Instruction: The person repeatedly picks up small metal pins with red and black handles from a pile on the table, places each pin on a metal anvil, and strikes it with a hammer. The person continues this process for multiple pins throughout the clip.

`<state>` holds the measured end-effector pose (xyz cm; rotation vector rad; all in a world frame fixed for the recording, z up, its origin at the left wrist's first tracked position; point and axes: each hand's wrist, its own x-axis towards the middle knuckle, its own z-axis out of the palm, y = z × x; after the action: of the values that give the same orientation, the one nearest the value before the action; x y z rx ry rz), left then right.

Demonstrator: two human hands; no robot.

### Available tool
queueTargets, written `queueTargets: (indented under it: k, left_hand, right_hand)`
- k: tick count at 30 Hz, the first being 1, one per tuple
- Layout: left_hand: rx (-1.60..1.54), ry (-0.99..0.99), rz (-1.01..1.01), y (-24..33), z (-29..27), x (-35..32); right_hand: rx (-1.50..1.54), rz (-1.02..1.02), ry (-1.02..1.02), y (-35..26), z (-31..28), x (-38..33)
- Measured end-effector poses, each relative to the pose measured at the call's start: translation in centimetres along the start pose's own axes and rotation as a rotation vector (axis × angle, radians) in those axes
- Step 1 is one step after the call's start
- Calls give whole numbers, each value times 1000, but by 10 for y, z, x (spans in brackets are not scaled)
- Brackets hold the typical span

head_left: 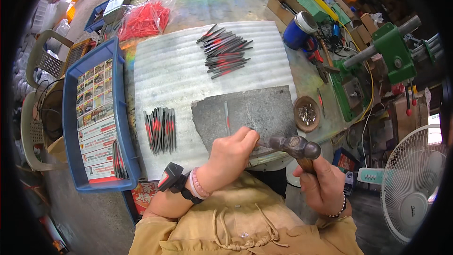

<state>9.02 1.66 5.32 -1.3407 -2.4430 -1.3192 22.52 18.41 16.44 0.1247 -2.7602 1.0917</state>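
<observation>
Currently | my left hand [232, 150] pinches small rod on stone slab [245, 113] | right hand [323, 184] grips hammer [296, 146] | far pile [225, 52] seemingly done | near bundle [160, 130] judged left

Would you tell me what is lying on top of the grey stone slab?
One thin metal tool with a red band lies on the grey stone slab. The left hand and hammer cover its near edge.

Two heaps of slim black-and-red metal tools [160, 130] [225, 52], one grey stone slab [264, 111], one steel-headed wooden hammer [297, 147], one blue plastic tray [71, 113], one round brown dish [307, 113].
</observation>
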Motion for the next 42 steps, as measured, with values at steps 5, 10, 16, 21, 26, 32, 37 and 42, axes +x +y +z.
queueTargets:
  k: [5,10,16,21,26,32,37,42]
  left_hand:
    - [17,-21,13,-2,1,-1]
    - [-17,-19,-2,-1,0,0]
    - [-33,-18,-6,-1,2,0]
    - [-52,-23,-24,-3,3,-1]
    - [-55,-13,-9,-3,2,0]
    - [-17,-21,-5,-3,4,1]
    - [-161,4,-28,-1,-3,6]
    - [-1362,-35,-722,3,-41,1]
  right_hand:
    - [-58,51,-51,4,3,-5]
    - [11,17,18,4,1,-8]
    - [-220,88,33,-10,-3,-8]
    - [23,214,-21,-8,-5,-15]
    - [-9,-54,280,-28,-12,-16]
    - [-289,47,-248,-25,-20,5]
    - [-18,151,43,-16,-18,-12]
    - [342,321,124,-3,13,-7]
